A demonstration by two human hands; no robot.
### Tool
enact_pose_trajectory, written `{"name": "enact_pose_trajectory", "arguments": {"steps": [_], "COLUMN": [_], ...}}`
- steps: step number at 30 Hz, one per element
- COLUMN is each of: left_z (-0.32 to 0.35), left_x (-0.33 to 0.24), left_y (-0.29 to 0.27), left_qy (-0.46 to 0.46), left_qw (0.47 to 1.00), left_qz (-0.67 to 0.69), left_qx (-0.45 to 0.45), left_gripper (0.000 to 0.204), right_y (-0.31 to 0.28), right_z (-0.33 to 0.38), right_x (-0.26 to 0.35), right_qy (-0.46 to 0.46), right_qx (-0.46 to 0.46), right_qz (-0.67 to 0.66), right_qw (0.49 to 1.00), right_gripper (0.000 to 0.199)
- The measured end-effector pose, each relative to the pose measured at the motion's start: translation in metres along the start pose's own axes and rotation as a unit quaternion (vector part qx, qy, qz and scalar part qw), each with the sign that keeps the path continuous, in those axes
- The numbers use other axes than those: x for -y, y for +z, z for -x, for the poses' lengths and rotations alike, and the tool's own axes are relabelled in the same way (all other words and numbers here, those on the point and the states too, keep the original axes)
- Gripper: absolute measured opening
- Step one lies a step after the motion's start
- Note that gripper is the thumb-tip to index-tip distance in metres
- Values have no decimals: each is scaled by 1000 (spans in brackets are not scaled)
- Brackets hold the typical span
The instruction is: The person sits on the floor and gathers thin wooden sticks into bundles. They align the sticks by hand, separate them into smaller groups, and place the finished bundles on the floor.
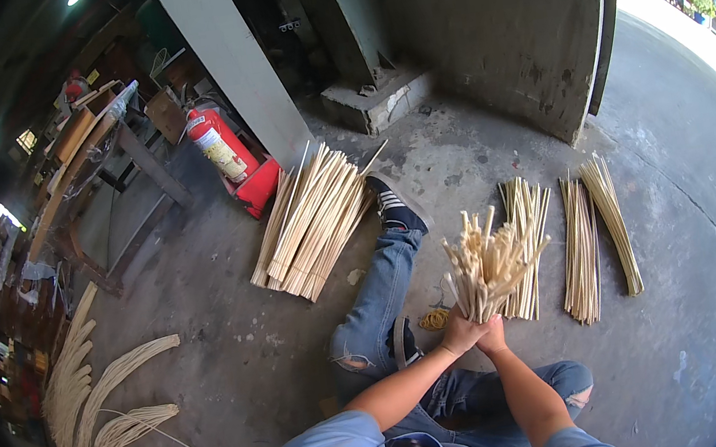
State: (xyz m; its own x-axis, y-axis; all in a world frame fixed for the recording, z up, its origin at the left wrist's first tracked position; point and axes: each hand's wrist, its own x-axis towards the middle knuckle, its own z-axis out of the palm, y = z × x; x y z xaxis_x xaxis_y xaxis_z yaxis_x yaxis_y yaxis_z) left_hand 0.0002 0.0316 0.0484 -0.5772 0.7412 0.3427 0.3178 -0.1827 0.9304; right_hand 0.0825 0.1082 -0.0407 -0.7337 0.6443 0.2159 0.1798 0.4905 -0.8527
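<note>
Both hands are together in front of my lap around a thick bundle of pale cane sticks (490,263), which stands up and fans out at its top. My left hand (462,334) wraps the bundle's lower end from the left. Close against it, my right hand (492,337) closes round the same end from the right; some fingers are hidden. Just left of the hands, a small heap of yellow rubber bands (433,320) lies on the floor. Behind the held bundle lies another stick bundle (527,203), partly covered by it.
Two more stick bundles, one straight (580,254) and one slanted (613,223), lie to the right. A large stick pile (317,219) rests beyond my outstretched leg, near a red fire extinguisher (219,147) and a pillar (236,69). Long fibre hanks (84,391) lie far left.
</note>
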Motion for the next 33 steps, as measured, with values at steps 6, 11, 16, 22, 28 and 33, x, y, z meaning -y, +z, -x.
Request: {"name": "enact_pose_trajectory", "arguments": {"steps": [6,11,16,22,28,33], "left_z": [-10,-19,-53,-122,-137,-178], "left_x": [-14,-30,-60,-83,-31,-11], "left_y": [-44,-65,-101,-234,-388,-445], "left_qy": [-107,-107,20,-31,-108,-168], "left_qw": [988,975,994,984,905,826], "left_qz": [105,193,94,-113,-360,-485], "left_qx": [-29,-30,-52,-137,-199,-233], "left_gripper": [30,32,52,55,60,66], "right_y": [-26,-19,-12,-15,-33,-73], "right_z": [-6,-27,-50,-67,-15,31], "right_x": [67,112,134,156,91,66], "right_qy": [136,-6,29,129,273,325], "right_qx": [166,99,198,195,91,52], "right_qz": [-107,-80,-167,-167,-138,-44], "right_qw": [971,992,965,958,948,943], "right_gripper": [63,76,91,80,36,31]}}
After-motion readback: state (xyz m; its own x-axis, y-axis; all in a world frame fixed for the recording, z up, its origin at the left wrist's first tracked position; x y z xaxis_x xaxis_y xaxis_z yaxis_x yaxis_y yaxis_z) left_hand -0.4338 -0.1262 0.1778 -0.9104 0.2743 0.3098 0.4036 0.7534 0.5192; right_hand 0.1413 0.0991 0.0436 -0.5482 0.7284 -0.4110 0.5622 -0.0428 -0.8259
